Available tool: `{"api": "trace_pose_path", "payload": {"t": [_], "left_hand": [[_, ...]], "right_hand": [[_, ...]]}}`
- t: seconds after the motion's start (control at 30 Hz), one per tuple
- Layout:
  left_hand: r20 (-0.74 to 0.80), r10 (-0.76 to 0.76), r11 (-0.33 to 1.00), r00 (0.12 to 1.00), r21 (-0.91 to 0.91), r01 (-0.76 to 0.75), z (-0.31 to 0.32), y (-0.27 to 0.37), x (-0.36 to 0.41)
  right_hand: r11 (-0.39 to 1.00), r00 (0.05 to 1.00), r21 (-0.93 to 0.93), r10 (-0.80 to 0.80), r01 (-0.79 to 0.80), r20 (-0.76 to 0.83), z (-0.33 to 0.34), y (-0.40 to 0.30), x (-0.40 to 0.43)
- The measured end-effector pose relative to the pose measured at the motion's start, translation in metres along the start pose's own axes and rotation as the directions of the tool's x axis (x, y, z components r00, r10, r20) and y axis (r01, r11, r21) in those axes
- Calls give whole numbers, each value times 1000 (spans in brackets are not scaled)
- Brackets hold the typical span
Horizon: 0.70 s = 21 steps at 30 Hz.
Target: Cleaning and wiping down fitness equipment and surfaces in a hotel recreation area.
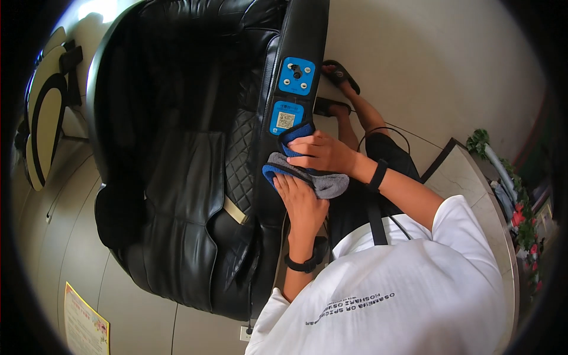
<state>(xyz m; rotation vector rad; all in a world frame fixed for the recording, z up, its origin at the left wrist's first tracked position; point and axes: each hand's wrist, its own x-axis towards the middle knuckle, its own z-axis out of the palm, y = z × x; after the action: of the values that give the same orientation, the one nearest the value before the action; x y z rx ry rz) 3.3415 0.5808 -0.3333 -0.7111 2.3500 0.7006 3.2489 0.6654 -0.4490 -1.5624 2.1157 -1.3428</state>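
Observation:
A two-sided blue and grey cloth with dark edging (332, 184) lies folded and bunched over the armrest (269, 208) of a black massage chair (177, 168). My right hand (321, 151) grips its upper part, where a blue flap rises between the fingers and touches the lower edge of a blue panel with a printed code (285, 117). Just below, my left hand (301, 199) holds the lower fold, its fingers laid flat along the cloth. Beyond the code panel, a second blue panel with several round white buttons (297, 76) is set in the armrest.
A pale strap or tab (235, 210) sticks out beside the seat's quilted side. At the lower edge is a wall socket (245, 333) with a plug. A poster bearing writing (87, 321) is at lower left. Artificial flowers (518, 217) line a stone-topped ledge (477, 177) at right.

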Motion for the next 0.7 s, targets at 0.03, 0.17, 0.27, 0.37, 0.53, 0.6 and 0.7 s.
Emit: {"api": "trace_pose_path", "payload": {"t": [0.03,0.17,0.27,0.37,0.53,0.6,0.7], "left_hand": [[2,1,1000,1000,-1,-1,0,1,2],[-47,42,997,998,-59,-44,1,3,18],[-66,102,991,993,-74,-107,-3,9,31],[-91,135,988,987,-65,-142,-4,7,31],[-45,152,980,987,-120,-157,-10,-8,12],[-17,136,985,991,-109,-137,-8,-20,-5],[105,109,986,988,-134,-94,-16,-50,-34]], "right_hand": [[1000,1000,4,18,-18,-2,-3,0,2],[995,996,-50,83,-84,-24,-13,4,0],[983,985,-87,154,-160,-72,-18,7,-2],[974,973,-78,205,-213,-106,-18,2,-3],[972,971,-42,230,-233,-73,-17,-26,-8],[981,981,-14,193,-193,-10,-13,-38,-13],[975,983,153,142,-160,120,-14,-62,-2]]}}
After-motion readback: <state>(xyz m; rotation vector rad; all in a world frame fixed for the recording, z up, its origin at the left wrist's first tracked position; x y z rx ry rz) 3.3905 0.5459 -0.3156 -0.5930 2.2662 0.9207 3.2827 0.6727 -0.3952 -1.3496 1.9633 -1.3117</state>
